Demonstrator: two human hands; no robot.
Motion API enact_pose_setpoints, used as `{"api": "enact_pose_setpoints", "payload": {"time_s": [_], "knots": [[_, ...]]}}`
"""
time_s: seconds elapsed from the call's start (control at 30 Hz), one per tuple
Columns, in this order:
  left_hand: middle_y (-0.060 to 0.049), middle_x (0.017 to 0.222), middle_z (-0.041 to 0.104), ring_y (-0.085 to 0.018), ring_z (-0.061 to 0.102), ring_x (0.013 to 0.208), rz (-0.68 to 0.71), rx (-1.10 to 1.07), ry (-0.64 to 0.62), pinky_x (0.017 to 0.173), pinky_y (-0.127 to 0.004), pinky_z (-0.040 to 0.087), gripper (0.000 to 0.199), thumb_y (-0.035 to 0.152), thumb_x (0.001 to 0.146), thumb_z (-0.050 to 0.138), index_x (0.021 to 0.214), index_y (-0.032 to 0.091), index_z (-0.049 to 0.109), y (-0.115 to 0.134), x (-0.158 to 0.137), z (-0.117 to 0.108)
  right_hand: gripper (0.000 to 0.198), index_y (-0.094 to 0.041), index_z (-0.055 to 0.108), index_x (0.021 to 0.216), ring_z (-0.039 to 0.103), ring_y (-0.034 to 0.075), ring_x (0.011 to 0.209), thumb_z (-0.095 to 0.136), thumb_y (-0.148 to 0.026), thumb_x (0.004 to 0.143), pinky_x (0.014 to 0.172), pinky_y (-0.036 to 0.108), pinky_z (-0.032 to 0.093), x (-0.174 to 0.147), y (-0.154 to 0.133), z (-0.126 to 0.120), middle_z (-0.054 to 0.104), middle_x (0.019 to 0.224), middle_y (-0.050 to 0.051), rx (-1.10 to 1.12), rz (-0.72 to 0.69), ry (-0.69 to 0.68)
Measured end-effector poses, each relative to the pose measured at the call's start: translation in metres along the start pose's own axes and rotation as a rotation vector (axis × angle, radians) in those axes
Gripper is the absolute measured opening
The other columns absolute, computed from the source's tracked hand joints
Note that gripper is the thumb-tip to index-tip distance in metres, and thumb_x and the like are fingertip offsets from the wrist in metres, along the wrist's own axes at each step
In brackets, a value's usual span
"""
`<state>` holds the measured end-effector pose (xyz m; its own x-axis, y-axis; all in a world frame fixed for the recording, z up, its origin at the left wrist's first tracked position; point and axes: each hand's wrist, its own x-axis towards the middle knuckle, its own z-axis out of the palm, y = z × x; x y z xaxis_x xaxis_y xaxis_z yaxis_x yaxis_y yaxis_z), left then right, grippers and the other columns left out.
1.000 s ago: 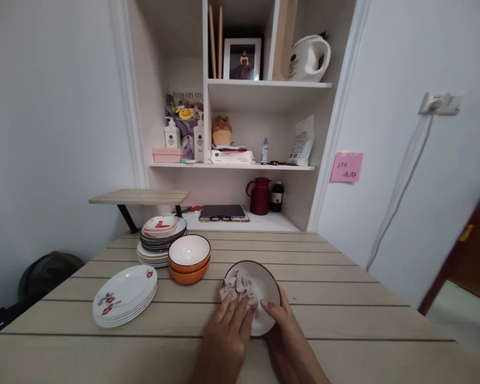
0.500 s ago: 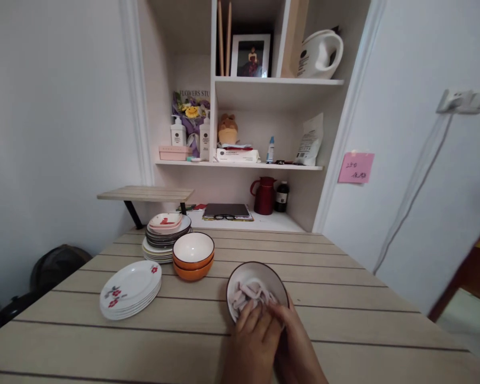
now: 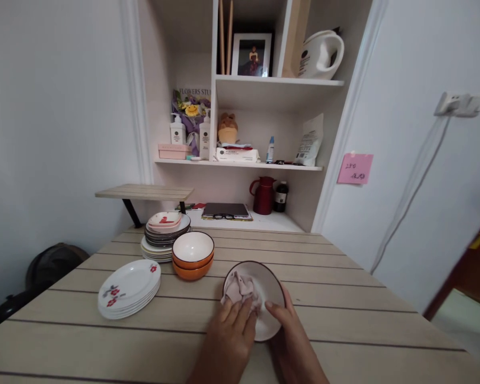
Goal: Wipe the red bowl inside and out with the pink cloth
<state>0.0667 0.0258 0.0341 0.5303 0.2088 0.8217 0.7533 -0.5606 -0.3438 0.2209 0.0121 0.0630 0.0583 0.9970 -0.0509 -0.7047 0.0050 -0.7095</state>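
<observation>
A white bowl (image 3: 270, 288) with a dark rim is at the front of the table, its inside facing me. My right hand (image 3: 294, 325) grips its right side, the thumb over the rim and the other fingers mostly hidden behind. A crumpled pale pink cloth (image 3: 242, 287) lies against the left part of the bowl's inside. Pressed onto that cloth are the fingers of my left hand (image 3: 232, 328). Two orange bowls (image 3: 192, 272) with white insides stand stacked beyond it to the left.
Flowered white plates (image 3: 130, 288) are stacked at the left of the slatted table (image 3: 344, 320). Behind them rises a stack of dark and white plates (image 3: 166, 240) with small dishes on top. A raised wooden shelf (image 3: 144, 192), a red jug (image 3: 264, 196) and a laptop (image 3: 226, 210) are at the back.
My left hand has moved left with the cloth, from the bowl's lower middle to its left side. More of the bowl's inside and my right thumb now show.
</observation>
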Motion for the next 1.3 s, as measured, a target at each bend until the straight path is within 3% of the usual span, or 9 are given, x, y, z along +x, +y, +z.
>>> {"api": "enact_pose_setpoints", "payload": {"time_s": [0.07, 0.17, 0.37, 0.5, 0.63, 0.83, 0.93, 1.17, 1.3], "knots": [[-0.004, 0.12, 0.078, -0.018, 0.074, 0.104, -0.004, 0.007, -0.029, 0.096, -0.034, 0.059, 0.048, 0.016, 0.112, 0.027, 0.114, 0.021, 0.075, 0.004, 0.001, 0.001, 0.095, -0.035, 0.048, 0.152, 0.069, 0.03, 0.119, 0.089, -0.025, 0.067, 0.102, 0.041, 0.051, -0.002, -0.001, 0.001, 0.075, 0.132, 0.004, -0.019, -0.008, 0.001], [-0.001, 0.118, 0.079, -0.018, 0.076, 0.098, -0.059, -0.01, -0.032, 0.085, -0.033, 0.064, 0.047, 0.019, 0.112, 0.029, 0.114, 0.023, 0.076, 0.018, 0.005, 0.008, 0.098, -0.035, 0.046, 0.153, 0.073, 0.031, 0.11, 0.09, -0.027, 0.066, 0.098, 0.045, 0.054, -0.002, -0.001, 0.001, 0.08, 0.121, 0.004, -0.014, 0.003, 0.025], [-0.001, 0.115, 0.081, -0.021, 0.076, 0.103, -0.343, -0.117, 0.07, 0.088, -0.04, 0.063, 0.049, 0.028, 0.113, 0.028, 0.114, 0.024, 0.077, 0.058, 0.008, 0.027, 0.077, -0.026, 0.065, 0.131, 0.075, 0.032, 0.099, 0.093, -0.034, 0.059, 0.089, 0.046, 0.059, 0.0, 0.001, -0.005, 0.083, 0.104, 0.005, 0.076, 0.024, 0.13], [0.003, 0.121, 0.079, -0.019, 0.075, 0.102, -0.223, -0.084, 0.005, 0.088, -0.036, 0.06, 0.046, 0.031, 0.114, 0.03, 0.115, 0.025, 0.076, 0.046, 0.007, 0.016, 0.071, -0.023, 0.069, 0.119, 0.076, 0.03, 0.094, 0.095, -0.035, 0.054, 0.086, 0.042, 0.06, 0.001, 0.002, -0.007, 0.083, 0.097, 0.004, 0.079, 0.016, 0.204], [0.003, 0.136, 0.072, -0.017, 0.07, 0.114, 0.046, -0.082, -0.176, 0.098, -0.032, 0.055, 0.032, 0.029, 0.112, 0.043, 0.128, 0.028, 0.071, 0.008, 0.009, -0.007, 0.082, -0.023, 0.064, 0.132, 0.077, 0.029, 0.094, 0.095, -0.034, 0.058, 0.084, 0.039, 0.059, 0.003, 0.004, -0.007, 0.084, 0.101, 0.005, 0.07, 0.006, 0.151], [0.003, 0.132, 0.073, -0.015, 0.069, 0.115, 0.125, -0.095, -0.132, 0.119, -0.039, 0.038, 0.024, 0.03, 0.111, 0.05, 0.118, 0.03, 0.073, -0.025, 0.009, -0.008, 0.092, -0.023, 0.055, 0.146, 0.076, 0.033, 0.098, 0.093, -0.033, 0.063, 0.084, 0.042, 0.059, 0.006, 0.006, -0.003, 0.084, 0.107, 0.007, 0.076, 0.024, 0.095], [0.001, 0.122, 0.077, -0.015, 0.071, 0.109, 0.115, -0.071, -0.043, 0.119, -0.039, 0.037, 0.027, 0.025, 0.111, 0.047, 0.11, 0.026, 0.074, -0.024, 0.005, -0.003, 0.091, -0.025, 0.05, 0.15, 0.076, 0.032, 0.098, 0.089, -0.033, 0.069, 0.085, 0.043, 0.059, 0.004, 0.004, 0.0, 0.083, 0.111, 0.008, 0.067, 0.012, 0.036], [-0.005, 0.111, 0.08, -0.018, 0.076, 0.101, -0.026, -0.075, 0.067, 0.102, -0.035, 0.056, 0.042, 0.015, 0.111, 0.031, 0.112, 0.018, 0.073, 0.007, -0.003, 0.011, 0.106, -0.033, 0.032, 0.162, 0.075, 0.027, 0.096, 0.088, -0.025, 0.073, 0.091, 0.041, 0.057, 0.001, 0.003, 0.0, 0.081, 0.113, 0.006, 0.009, -0.017, -0.045], [-0.004, 0.119, 0.079, -0.02, 0.076, 0.105, -0.069, -0.125, -0.025, 0.095, -0.036, 0.061, 0.037, 0.021, 0.109, 0.038, 0.124, 0.02, 0.072, 0.025, 0.0, 0.017, 0.103, -0.031, 0.038, 0.159, 0.075, 0.027, 0.095, 0.09, -0.025, 0.07, 0.089, 0.041, 0.058, 0.001, 0.002, -0.003, 0.081, 0.112, 0.006, 0.006, -0.027, -0.007]]}}
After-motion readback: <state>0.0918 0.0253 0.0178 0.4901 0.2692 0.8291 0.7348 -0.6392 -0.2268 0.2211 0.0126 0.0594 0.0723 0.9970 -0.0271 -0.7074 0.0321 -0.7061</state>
